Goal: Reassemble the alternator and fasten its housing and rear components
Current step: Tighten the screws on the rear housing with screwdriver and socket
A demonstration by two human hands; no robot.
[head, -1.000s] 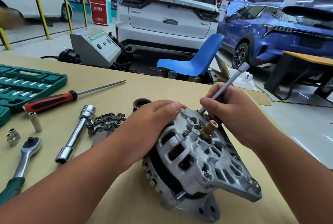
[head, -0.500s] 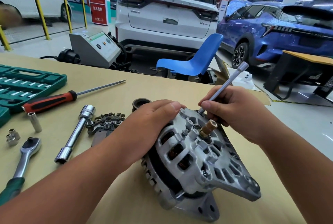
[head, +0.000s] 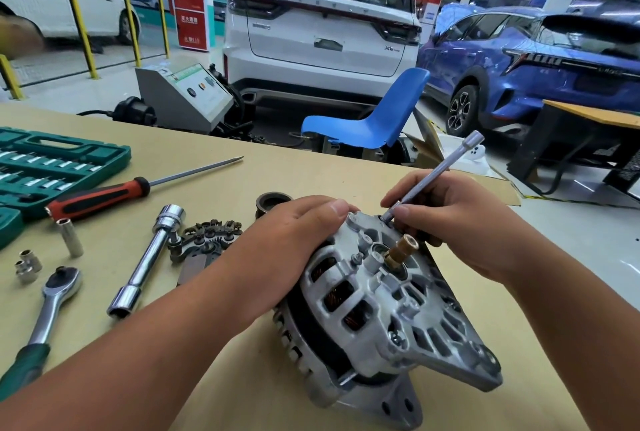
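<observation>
Left hand [head: 287, 247] clasps the alternator [head: 381, 319], shaft [head: 401, 250] tilted up-right; right hand [head: 460, 222] pinches the socket bar [head: 446, 165], seemingly bolt-seated.

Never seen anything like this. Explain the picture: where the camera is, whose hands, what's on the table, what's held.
There is no machine here: a person works bare-handed, and the camera sits on their head, looking down. The left hand grips the alternator, which lies on the table. The right hand pinches a slim socket bar, its tip at the housing's top edge. To the left lie a red-handled screwdriver, a ratchet, a chrome tube wrench, loose sockets and a green socket case.
</observation>
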